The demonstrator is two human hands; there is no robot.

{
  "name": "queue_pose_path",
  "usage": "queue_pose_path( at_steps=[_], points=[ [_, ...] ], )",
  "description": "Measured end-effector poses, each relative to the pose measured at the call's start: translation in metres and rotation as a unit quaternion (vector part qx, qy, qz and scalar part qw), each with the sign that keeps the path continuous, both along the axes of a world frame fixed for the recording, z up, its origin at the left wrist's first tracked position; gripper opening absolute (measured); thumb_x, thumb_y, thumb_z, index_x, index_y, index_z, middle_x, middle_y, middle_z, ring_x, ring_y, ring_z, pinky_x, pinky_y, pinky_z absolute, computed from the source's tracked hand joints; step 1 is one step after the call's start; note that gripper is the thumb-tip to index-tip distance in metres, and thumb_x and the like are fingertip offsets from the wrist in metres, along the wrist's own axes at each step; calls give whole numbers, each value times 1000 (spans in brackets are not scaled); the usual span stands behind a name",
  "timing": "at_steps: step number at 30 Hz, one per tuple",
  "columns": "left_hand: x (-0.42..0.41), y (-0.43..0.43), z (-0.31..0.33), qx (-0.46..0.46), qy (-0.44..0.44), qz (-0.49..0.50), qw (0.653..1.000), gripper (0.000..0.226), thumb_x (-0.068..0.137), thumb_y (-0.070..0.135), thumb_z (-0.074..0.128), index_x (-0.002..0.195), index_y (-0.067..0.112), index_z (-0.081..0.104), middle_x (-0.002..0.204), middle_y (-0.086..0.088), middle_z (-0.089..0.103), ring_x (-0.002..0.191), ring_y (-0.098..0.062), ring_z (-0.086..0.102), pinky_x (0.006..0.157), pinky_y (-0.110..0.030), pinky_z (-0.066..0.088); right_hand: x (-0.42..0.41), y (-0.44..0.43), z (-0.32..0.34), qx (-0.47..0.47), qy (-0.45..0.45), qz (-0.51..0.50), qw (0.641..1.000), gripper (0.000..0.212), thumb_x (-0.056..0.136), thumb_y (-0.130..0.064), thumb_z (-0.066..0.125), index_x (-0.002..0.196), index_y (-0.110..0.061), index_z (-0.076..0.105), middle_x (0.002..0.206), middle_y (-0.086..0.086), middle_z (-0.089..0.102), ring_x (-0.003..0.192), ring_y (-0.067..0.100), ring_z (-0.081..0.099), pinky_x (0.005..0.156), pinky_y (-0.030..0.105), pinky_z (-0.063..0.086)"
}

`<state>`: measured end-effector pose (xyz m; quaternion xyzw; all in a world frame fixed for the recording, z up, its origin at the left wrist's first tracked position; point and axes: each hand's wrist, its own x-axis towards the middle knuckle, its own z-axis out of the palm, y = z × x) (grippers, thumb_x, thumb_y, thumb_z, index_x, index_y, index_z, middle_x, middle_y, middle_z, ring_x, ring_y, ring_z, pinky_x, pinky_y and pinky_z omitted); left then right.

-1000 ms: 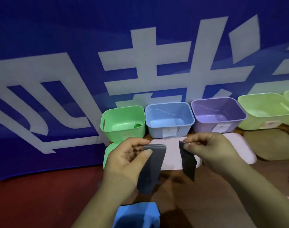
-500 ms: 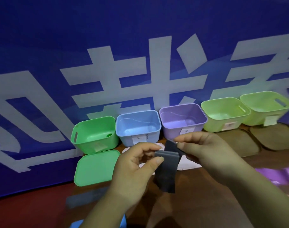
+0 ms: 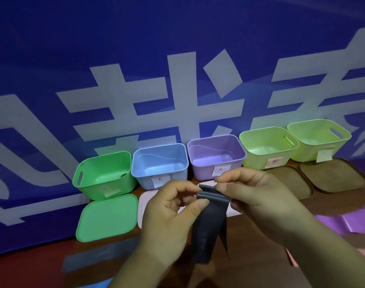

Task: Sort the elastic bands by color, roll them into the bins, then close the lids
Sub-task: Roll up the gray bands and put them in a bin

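A dark grey elastic band [image 3: 206,225] hangs in front of me, its top end curled into a small roll. My left hand [image 3: 169,213] pinches the roll's left end between thumb and fingers. My right hand [image 3: 258,196] pinches the right end. Behind them stands a row of open bins: green bin [image 3: 104,173], blue bin [image 3: 159,165], purple bin [image 3: 215,155], and two yellow-green bins [image 3: 269,147] [image 3: 318,138]. A green lid [image 3: 107,218] and a pale pink lid [image 3: 145,206] lie in front of the bins.
Two brown lids [image 3: 289,179] [image 3: 333,175] lie at the right before the yellow-green bins. A purple band [image 3: 343,223] lies on the wooden table at right, a grey band [image 3: 98,256] and a blue one [image 3: 96,284] at lower left. A blue banner [image 3: 177,69] backs the bins.
My hands came together; the band's two ends, held apart a second ago, are now joined and curled into a small roll at the top. The view has shifted right.
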<state>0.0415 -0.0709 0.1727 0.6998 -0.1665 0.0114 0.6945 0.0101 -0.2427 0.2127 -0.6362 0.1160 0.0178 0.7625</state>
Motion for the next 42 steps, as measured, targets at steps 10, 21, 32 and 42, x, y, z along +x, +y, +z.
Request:
queue_pose_path(
  at_steps=[10, 21, 32, 42],
  points=[
    [3, 18, -3, -30, -24, 28, 999, 26, 67, 18, 79, 84, 36, 71, 94, 6, 72, 81, -24, 66, 78, -24, 54, 10, 20, -2, 0, 15, 39, 999, 12, 69, -16, 79, 80, -21, 78, 71, 5, 67, 60, 8, 57, 62, 27, 41],
    [10, 82, -18, 44, -15, 114, 992, 24, 70, 34, 74, 93, 41, 70, 91, 9, 71, 87, -17, 65, 84, -37, 52, 26, 74, -11, -77, -42, 106, 990, 21, 70, -2, 84, 84, -16, 77, 77, 5, 75, 65, 8, 64, 60, 15, 49],
    [29, 216, -41, 50, 98, 198, 974, 30, 81, -10, 72, 79, 20, 71, 74, 2, 73, 69, -6, 67, 66, -14, 51, 78, 182, -88, -161, -43, 120, 979, 12, 82, -4, 75, 78, -15, 78, 76, 3, 75, 68, 9, 66, 66, 17, 51],
    [65, 312, -97, 90, 167, 242, 952, 25, 84, -7, 71, 82, 18, 70, 76, 0, 69, 70, -6, 63, 65, -15, 50, 120, 227, -276, -426, 236, 132, 864, 21, 86, -26, 67, 105, -20, 73, 91, -1, 74, 77, 14, 68, 65, 26, 53]
  ],
)
